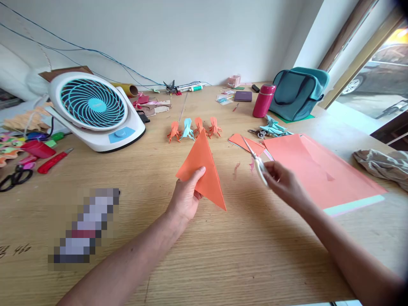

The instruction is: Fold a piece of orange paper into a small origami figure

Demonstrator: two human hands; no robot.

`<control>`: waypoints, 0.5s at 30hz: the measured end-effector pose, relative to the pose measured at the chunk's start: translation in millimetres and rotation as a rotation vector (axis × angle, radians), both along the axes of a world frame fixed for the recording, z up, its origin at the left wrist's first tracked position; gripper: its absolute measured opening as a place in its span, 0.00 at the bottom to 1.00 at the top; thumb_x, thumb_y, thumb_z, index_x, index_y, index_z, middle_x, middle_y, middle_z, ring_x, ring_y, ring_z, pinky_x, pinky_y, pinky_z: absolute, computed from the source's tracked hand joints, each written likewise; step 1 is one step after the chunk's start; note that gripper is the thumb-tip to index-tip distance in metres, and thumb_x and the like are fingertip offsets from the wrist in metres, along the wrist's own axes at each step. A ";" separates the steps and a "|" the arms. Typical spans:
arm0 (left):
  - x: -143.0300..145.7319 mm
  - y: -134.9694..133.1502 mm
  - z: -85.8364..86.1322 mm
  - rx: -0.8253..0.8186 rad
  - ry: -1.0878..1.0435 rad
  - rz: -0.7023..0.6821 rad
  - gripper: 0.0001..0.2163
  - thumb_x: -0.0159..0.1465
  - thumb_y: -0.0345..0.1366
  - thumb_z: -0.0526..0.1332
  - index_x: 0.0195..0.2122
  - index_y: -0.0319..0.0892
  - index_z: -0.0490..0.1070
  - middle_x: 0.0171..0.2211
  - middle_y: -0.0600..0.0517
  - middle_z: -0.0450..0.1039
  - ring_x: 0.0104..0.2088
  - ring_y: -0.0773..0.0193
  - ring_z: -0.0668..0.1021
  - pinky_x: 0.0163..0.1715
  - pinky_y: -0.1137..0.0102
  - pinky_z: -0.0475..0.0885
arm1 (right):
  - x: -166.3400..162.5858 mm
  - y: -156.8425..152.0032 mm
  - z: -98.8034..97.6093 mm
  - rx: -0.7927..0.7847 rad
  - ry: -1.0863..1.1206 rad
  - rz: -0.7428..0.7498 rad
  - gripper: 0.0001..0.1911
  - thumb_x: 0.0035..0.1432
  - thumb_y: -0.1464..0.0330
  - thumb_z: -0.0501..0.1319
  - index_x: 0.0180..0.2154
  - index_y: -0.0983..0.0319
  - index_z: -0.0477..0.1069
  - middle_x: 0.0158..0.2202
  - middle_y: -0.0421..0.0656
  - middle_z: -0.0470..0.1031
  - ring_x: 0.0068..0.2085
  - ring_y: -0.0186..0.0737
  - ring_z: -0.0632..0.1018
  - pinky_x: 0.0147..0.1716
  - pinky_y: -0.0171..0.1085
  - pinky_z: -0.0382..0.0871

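Observation:
Above the middle of the table, my left hand (188,193) pinches a folded orange paper triangle (201,163), thumb on its front face and one corner pointing up. My right hand (282,178) grips a pair of scissors (259,165) by the pale handles, to the right of the triangle and apart from it. The blades point up and to the left and look closed. Behind the triangle stand several small paper figures, an orange one (174,131) and a light blue one (187,128) among them.
Orange paper sheets (331,170) lie at right, beside blue folded paper pieces (273,126). A pink flask (264,100) and a teal bag (299,94) stand behind. At left are a fan (95,110), a red cutter (54,161), black-handled scissors (15,177) and a blurred-out object (86,225).

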State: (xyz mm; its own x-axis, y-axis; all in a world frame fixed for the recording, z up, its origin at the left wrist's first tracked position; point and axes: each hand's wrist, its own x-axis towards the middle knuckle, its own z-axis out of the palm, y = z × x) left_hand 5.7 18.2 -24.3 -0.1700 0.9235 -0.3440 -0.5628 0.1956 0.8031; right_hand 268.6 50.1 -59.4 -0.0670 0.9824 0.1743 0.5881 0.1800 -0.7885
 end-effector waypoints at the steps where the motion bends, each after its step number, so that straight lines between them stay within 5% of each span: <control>1: -0.6 0.0 1.5 0.005 -0.004 0.010 0.20 0.50 0.35 0.75 0.44 0.44 0.75 0.44 0.50 0.79 0.40 0.62 0.80 0.31 0.72 0.76 | -15.1 -11.7 3.4 -0.093 0.123 0.116 0.20 0.61 0.50 0.59 0.39 0.60 0.70 0.29 0.42 0.70 0.29 0.40 0.69 0.27 0.37 0.60; 6: -3.1 -1.7 6.6 0.033 -0.013 0.046 0.20 0.50 0.36 0.74 0.44 0.44 0.74 0.43 0.51 0.80 0.40 0.62 0.81 0.31 0.71 0.76 | -71.8 -60.1 10.3 -0.358 0.316 0.438 0.18 0.63 0.51 0.59 0.37 0.61 0.70 0.28 0.39 0.65 0.29 0.36 0.64 0.26 0.35 0.57; 10: -4.5 -3.5 10.7 0.048 -0.039 0.034 0.18 0.51 0.36 0.74 0.42 0.42 0.75 0.41 0.51 0.80 0.39 0.62 0.81 0.31 0.71 0.77 | -81.6 -75.6 6.3 -0.401 0.294 0.472 0.16 0.66 0.55 0.56 0.37 0.61 0.69 0.27 0.37 0.61 0.28 0.35 0.62 0.27 0.35 0.56; 15: -5.9 -3.6 15.2 0.054 -0.087 0.034 0.16 0.52 0.34 0.73 0.41 0.42 0.75 0.41 0.50 0.80 0.39 0.61 0.81 0.33 0.71 0.77 | -81.0 -81.2 6.4 -0.368 0.241 0.525 0.22 0.68 0.50 0.49 0.43 0.60 0.69 0.31 0.41 0.68 0.32 0.39 0.68 0.32 0.38 0.61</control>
State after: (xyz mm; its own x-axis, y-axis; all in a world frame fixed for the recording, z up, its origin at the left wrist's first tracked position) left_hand -0.1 14.6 -9.1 -0.1738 0.9352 -0.3087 -0.6363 0.1327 0.7600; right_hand 187.6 -31.2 -52.9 -0.5516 0.8287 -0.0951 0.2970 0.0886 -0.9508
